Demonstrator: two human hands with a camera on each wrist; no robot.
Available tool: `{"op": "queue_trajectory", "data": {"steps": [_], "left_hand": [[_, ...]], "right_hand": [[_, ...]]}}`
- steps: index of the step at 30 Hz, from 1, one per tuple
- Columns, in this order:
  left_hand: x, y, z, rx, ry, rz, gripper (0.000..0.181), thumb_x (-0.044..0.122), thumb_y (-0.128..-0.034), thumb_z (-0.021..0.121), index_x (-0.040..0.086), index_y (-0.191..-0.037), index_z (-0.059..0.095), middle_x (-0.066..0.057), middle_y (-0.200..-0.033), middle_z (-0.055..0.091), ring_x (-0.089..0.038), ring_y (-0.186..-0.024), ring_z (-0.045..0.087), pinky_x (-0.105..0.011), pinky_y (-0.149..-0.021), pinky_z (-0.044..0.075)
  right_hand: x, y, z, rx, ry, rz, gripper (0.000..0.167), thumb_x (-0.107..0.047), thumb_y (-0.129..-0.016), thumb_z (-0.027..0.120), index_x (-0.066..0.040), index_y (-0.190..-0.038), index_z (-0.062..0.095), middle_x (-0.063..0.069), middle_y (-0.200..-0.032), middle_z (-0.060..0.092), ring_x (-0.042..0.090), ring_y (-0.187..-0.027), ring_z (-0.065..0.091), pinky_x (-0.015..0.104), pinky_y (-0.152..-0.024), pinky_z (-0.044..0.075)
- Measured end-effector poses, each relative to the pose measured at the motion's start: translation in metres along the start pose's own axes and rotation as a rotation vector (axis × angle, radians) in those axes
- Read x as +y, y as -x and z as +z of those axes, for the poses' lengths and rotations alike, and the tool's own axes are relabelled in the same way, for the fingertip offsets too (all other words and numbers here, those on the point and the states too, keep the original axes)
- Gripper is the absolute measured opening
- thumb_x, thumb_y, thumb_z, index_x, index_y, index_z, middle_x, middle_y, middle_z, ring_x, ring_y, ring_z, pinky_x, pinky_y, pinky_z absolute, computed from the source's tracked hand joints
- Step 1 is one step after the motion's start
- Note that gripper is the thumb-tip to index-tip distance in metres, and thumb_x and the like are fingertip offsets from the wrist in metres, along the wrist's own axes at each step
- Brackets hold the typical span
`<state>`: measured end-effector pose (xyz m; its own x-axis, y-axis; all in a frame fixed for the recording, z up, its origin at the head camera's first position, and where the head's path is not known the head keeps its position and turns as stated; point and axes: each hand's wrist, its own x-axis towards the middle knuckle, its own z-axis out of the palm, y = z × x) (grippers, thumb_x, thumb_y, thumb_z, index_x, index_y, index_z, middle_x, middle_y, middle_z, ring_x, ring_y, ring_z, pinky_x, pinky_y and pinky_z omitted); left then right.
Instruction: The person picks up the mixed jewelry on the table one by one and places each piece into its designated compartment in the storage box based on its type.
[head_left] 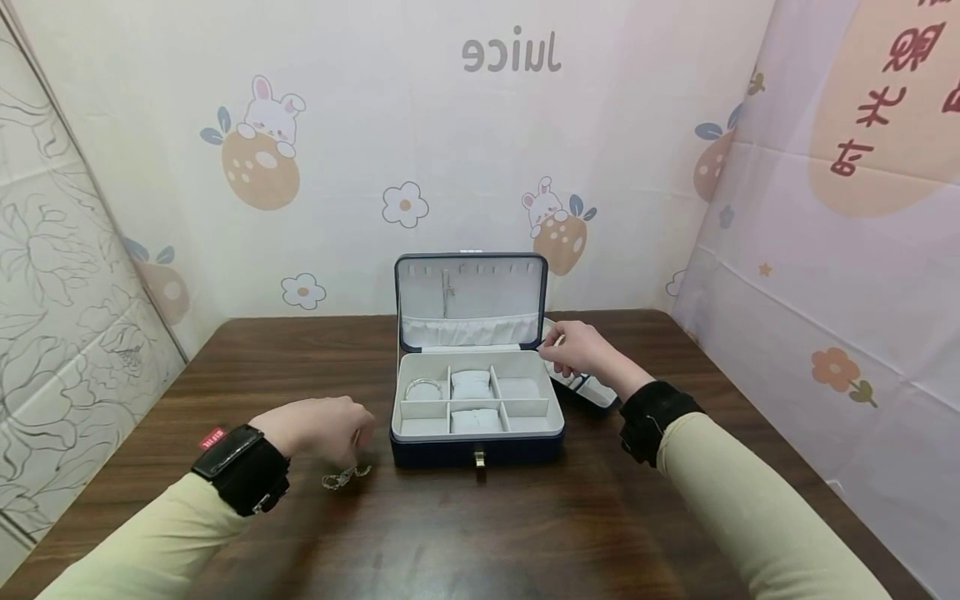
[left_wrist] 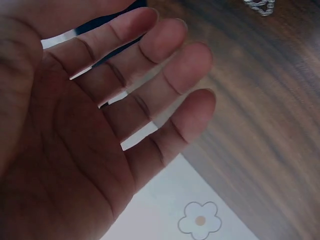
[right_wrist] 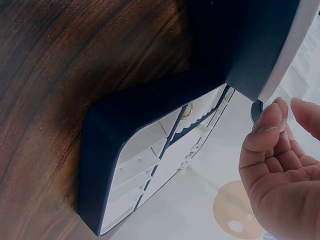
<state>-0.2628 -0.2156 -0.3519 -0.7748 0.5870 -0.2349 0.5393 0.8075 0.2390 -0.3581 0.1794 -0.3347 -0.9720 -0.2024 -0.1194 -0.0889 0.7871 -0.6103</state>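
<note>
A navy jewelry box [head_left: 477,450] with a white divided inside stands with its lid raised. Left of it, my left hand [head_left: 333,427] hovers over the table near a silvery chain [head_left: 345,477]; in the left wrist view its fingers [left_wrist: 190,67] are extended, slightly bent, and hold nothing. My right hand [head_left: 581,348] is at the box's back right corner, above a navy-edged jewelry tray [head_left: 600,393]. Its fingers are loosely bent, with a gap to the thumb and nothing visible there. A gold ring [right_wrist: 188,111] and small earrings [right_wrist: 192,151] sit in that tray.
A round bracelet [head_left: 423,388] lies in the box's back left compartment; small white cushions [head_left: 472,385] fill the middle ones. A necklace [head_left: 446,292] hangs inside the lid. The brown wooden table [head_left: 480,525] ends at a patterned cloth wall [head_left: 337,167].
</note>
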Motion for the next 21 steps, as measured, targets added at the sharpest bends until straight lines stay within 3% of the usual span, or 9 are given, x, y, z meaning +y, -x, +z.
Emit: {"op": "queue_trajectory", "data": {"steps": [3,11,21], "left_hand": [[-0.001,0.0,0.005,-0.022,-0.004,-0.039,0.025,0.007,-0.0708,0.083,0.015,-0.082,0.062,0.006,-0.08,0.058,-0.012,-0.071,0.054,-0.035,-0.063,0.048],[-0.004,-0.002,0.018,-0.057,0.033,-0.105,0.03,0.002,-0.0695,0.085,0.011,-0.078,0.058,0.002,-0.075,0.056,-0.016,-0.065,0.05,-0.034,-0.06,0.042],[-0.003,-0.002,0.023,-0.076,0.032,-0.125,0.027,-0.003,-0.073,0.078,0.013,-0.068,0.057,0.003,-0.059,0.057,-0.011,-0.049,0.051,-0.029,-0.051,0.039]], "right_hand": [[0.002,0.0,0.0,-0.023,0.003,0.019,0.021,-0.022,-0.099,0.063,-0.004,-0.11,0.059,0.008,-0.075,0.065,0.02,-0.063,0.06,0.032,-0.06,0.051],[0.006,-0.003,0.005,-0.059,0.014,0.038,0.023,-0.021,-0.096,0.064,-0.003,-0.111,0.059,0.008,-0.072,0.065,0.018,-0.06,0.061,0.033,-0.06,0.055],[0.009,-0.003,0.008,-0.064,0.037,0.016,0.022,-0.021,-0.095,0.066,-0.004,-0.108,0.061,0.008,-0.07,0.067,0.017,-0.057,0.062,0.028,-0.053,0.051]]}}
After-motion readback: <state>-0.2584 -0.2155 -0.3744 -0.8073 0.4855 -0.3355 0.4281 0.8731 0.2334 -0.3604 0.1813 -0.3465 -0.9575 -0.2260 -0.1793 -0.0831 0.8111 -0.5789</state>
